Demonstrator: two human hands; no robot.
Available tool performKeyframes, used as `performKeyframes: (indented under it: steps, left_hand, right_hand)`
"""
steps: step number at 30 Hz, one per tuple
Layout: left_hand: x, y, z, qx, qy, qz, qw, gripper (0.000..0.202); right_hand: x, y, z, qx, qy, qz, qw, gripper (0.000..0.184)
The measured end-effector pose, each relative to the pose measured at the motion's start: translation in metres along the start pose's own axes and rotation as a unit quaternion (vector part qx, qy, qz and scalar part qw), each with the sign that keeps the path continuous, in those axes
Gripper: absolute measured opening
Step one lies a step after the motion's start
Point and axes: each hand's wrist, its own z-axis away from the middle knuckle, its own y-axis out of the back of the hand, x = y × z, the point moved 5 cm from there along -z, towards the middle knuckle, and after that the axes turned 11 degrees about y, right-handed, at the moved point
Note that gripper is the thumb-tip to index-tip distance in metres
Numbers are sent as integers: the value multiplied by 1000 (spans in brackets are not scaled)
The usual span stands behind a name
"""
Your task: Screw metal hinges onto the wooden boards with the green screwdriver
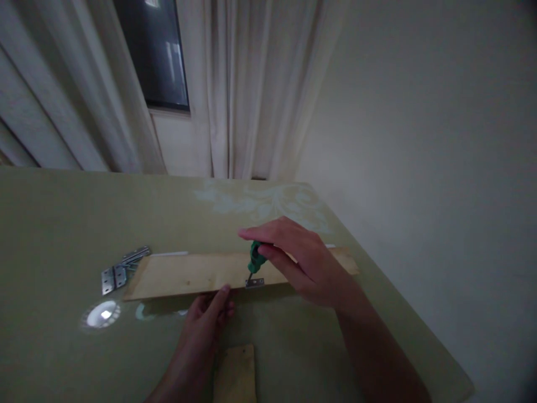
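Note:
A long pale wooden board (184, 274) lies crosswise on the table. At its near edge sits a small metal hinge (255, 282), one leaf with holes showing. My right hand (300, 260) grips the green handle of a screwdriver (255, 257), thumb and fingers around it. The screwdriver leans slightly, its tip down at the left end of the hinge; any screw under the tip is too small to make out. My left hand (210, 313) pinches the board's near edge just left of the hinge, thumb on top and fingers below.
Loose metal hinges (113, 279) and what look like screws lie beside the board's left end. A second, shorter wooden piece (235, 372) is at the near edge of view. The green table (62, 224) reflects a round light. Curtains (260, 84), a window and a wall stand behind.

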Motion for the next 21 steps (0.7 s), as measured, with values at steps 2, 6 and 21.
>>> performKeyframes:
  steps: [2,6,21]
  left_hand:
    - [0,-1,0,1,9,4,1000,9]
    - [2,-2,1,11,15,19,1000,6]
    - [1,-1,-2,-1,1,15,1000,22]
  right_hand:
    - [0,0,0,19,28,70,997,24]
    - [-3,-2,0,46,53,226,972,34]
    - [9,-11,4,-2,-55,307,950,52]
